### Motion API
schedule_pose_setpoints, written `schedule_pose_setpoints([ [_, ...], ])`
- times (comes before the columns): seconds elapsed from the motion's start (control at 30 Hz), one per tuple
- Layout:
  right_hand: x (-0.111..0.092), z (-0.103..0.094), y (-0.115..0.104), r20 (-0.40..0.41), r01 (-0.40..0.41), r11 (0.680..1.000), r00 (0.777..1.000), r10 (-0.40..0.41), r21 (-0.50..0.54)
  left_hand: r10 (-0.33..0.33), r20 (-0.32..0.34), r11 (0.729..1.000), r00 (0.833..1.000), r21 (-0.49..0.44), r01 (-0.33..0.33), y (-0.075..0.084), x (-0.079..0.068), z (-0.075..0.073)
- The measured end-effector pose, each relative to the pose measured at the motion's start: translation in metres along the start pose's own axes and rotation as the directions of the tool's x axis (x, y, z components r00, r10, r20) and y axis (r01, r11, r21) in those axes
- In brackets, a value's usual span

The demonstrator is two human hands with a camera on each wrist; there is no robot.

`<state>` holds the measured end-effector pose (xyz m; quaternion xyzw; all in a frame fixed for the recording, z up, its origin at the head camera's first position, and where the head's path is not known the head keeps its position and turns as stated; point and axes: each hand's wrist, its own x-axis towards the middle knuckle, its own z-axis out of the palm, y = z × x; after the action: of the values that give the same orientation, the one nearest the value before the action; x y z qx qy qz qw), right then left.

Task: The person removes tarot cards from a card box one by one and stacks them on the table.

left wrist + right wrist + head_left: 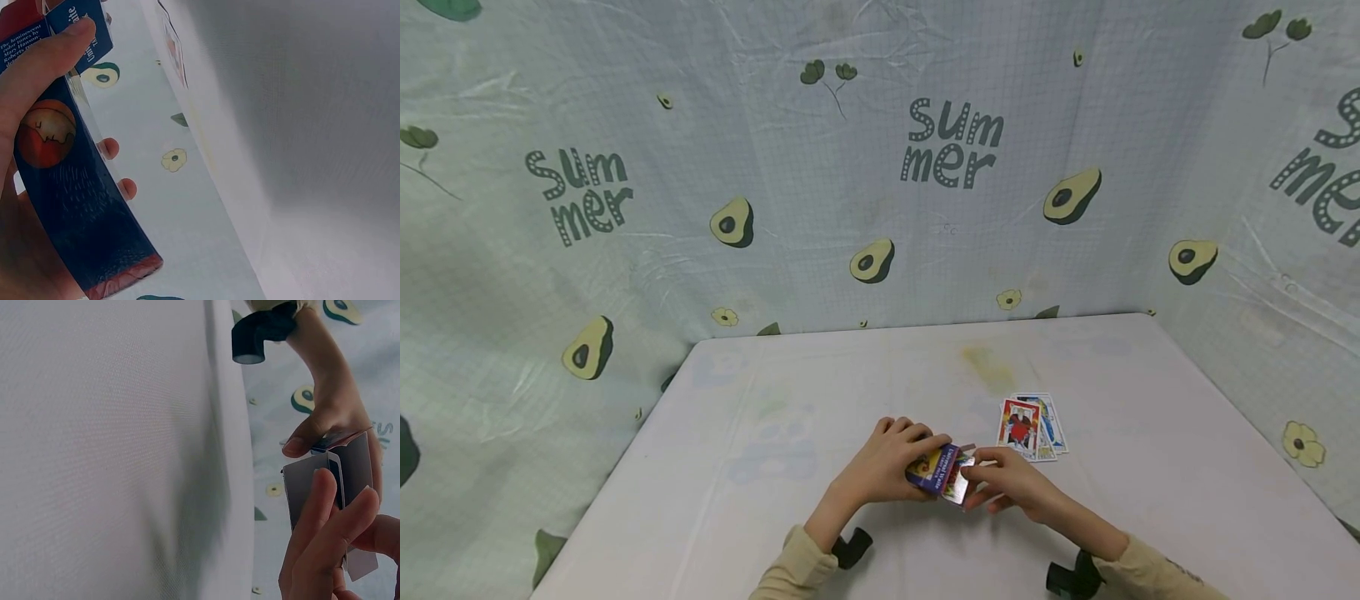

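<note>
In the head view, my left hand (pixel 891 458) grips a dark blue tarot card box (pixel 934 468) with yellow and red print, low over the table. In the left wrist view, the thumb presses near a lettered panel and other fingertips show past the box (pixel 78 187), which bears a sun face. A colourful, shiny-edged deck of cards (pixel 957 485) sticks out of the box's right end. My right hand (pixel 1011 483) pinches at that end. In the right wrist view, its fingers (pixel 322 494) bend over pale panels (pixel 303 487) at the opening; what lies under them is partly hidden.
Several loose cards (pixel 1022 425), a red-bordered one on top, lie overlapped on the white table (pixel 820 392) beyond my right hand. A pale sheet printed with avocados (pixel 872 261) hangs behind and beside the table. Black cameras (pixel 852 548) sit on both wrists.
</note>
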<state>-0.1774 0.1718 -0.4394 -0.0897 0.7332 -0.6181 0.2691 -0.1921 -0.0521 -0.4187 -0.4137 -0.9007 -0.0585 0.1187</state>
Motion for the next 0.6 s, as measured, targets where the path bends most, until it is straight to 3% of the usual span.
schedule_pose_setpoints([
  [0.6, -0.01, -0.012, 0.003, -0.045, -0.009, 1.0, 0.999, 0.009, 0.011, -0.032, 0.016, 0.999, 0.999, -0.008, 0.032, -0.005, -0.004, 0.0],
])
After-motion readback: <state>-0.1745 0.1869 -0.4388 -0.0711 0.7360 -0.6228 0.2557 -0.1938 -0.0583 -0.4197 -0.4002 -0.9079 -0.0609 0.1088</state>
